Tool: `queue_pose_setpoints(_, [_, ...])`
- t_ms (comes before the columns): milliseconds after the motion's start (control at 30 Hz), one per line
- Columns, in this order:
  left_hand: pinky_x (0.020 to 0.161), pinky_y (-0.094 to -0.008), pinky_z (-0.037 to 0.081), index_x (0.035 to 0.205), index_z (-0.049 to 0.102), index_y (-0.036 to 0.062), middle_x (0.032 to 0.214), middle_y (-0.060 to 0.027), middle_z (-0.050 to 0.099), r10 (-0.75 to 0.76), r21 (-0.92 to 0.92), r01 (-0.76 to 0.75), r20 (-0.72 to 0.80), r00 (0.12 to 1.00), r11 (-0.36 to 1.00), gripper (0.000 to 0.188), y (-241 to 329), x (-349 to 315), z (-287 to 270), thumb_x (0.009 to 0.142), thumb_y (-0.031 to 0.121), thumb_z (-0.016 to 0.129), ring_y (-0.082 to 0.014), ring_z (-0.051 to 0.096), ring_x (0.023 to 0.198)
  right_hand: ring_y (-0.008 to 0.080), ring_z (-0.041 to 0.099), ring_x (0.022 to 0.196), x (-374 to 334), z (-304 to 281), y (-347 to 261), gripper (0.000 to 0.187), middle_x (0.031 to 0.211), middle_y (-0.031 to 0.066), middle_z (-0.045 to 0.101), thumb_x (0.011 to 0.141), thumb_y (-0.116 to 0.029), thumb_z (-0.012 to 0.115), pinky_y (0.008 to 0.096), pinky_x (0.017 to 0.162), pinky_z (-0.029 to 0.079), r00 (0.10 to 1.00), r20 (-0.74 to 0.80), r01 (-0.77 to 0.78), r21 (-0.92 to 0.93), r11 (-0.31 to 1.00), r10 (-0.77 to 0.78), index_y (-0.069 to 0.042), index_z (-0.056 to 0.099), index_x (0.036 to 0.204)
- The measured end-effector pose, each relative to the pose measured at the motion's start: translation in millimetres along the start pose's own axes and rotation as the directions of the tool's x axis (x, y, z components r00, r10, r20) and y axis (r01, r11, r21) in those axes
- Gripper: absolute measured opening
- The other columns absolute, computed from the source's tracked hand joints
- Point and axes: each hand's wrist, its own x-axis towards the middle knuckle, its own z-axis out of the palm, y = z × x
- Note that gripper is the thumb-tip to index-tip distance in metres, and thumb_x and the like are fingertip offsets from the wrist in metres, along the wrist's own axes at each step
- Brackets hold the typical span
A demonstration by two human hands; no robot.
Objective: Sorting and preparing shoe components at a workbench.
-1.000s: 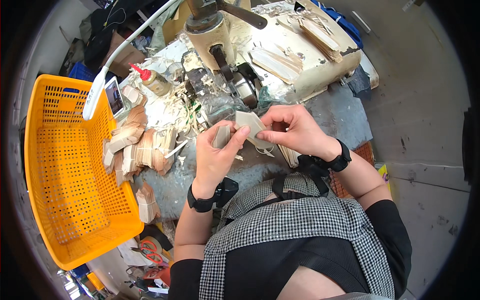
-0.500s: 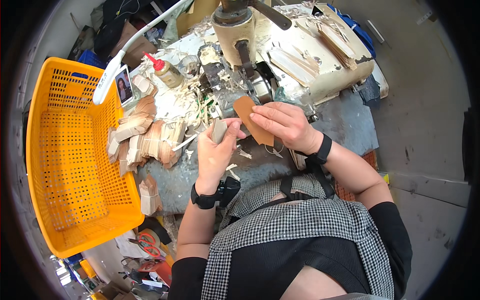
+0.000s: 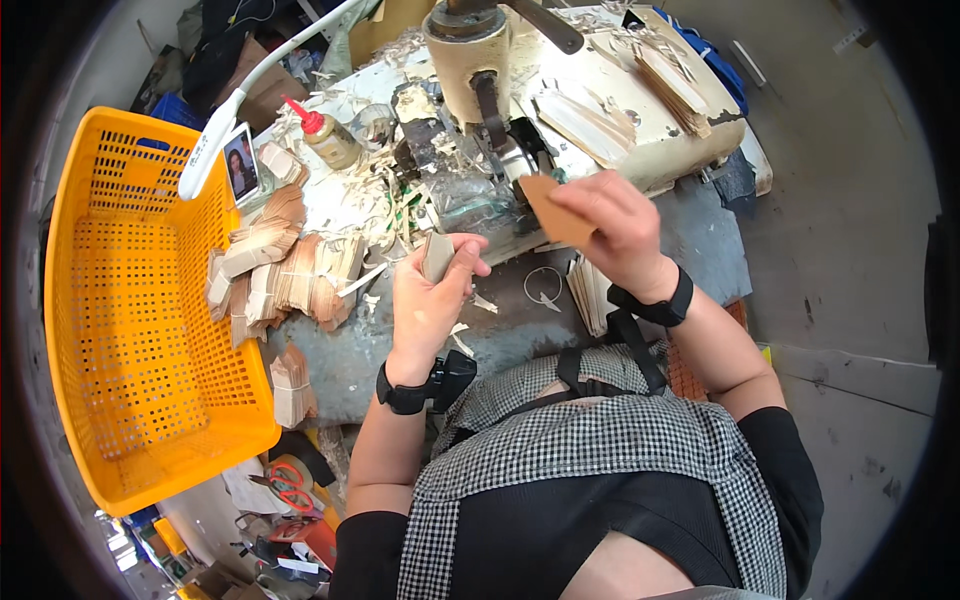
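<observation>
Pinched in my right hand (image 3: 622,232) is a flat brown leather piece (image 3: 552,212), tilted, at the front of the cream machine (image 3: 468,75). Its far end overlaps the machine's round metal part (image 3: 516,158) in the picture; whether they touch I cannot tell. My left hand (image 3: 428,308) is closed round a small stack of greyish-beige leather pieces (image 3: 437,258), with the forefinger pointing right. A thin ring (image 3: 543,286) lies on the bench between my hands. Just below my right hand, a pale stack of strips (image 3: 590,295) rests at the bench's near edge.
Banded bundles of leather pieces (image 3: 300,283) crowd the bench's left, beside a yellow basket (image 3: 75,320). A red-capped bottle (image 3: 332,142) stands among shavings (image 3: 385,205). A white lamp arm (image 3: 215,140) curves overhead. Long strips (image 3: 670,85) lie on the machine bed.
My right hand has moved right and slightly away from me, tilting the brown leather piece and parting it from my left hand. The ring and pale stack show more. My left hand barely moved.
</observation>
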Motion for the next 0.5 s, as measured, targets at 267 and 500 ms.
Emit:
queue_pose_setpoints(267, [0.051,-0.0200,0.039,0.096,0.064,-0.0031,0.070,-0.0043,0.062,-0.011,-0.077,0.015,0.062,0.998,0.997,0.020,-1,-3,4,0.092,0.016,0.059,-0.0043,0.048,0.056,0.0097,0.058,0.063,17,-26,3,0.008,0.074,0.0033,0.063,0.084,-0.005,0.063,0.0231,0.059,0.048,0.518,0.386,-0.618,0.786,0.022,0.764,0.001,0.064,0.089])
queue_pose_setpoints(500, [0.053,-0.0231,0.041,0.103,0.058,-0.0026,0.075,-0.0074,0.060,-0.051,-0.289,0.081,0.112,0.992,0.954,0.023,-4,-4,5,0.094,0.018,0.054,-0.0085,0.050,0.058,0.0096,0.057,0.066,15,-33,16,0.011,0.078,0.0028,0.063,0.087,-0.009,0.060,0.0224,0.061,0.046,0.517,0.447,-0.657,0.754,0.003,0.730,0.001,0.064,0.090])
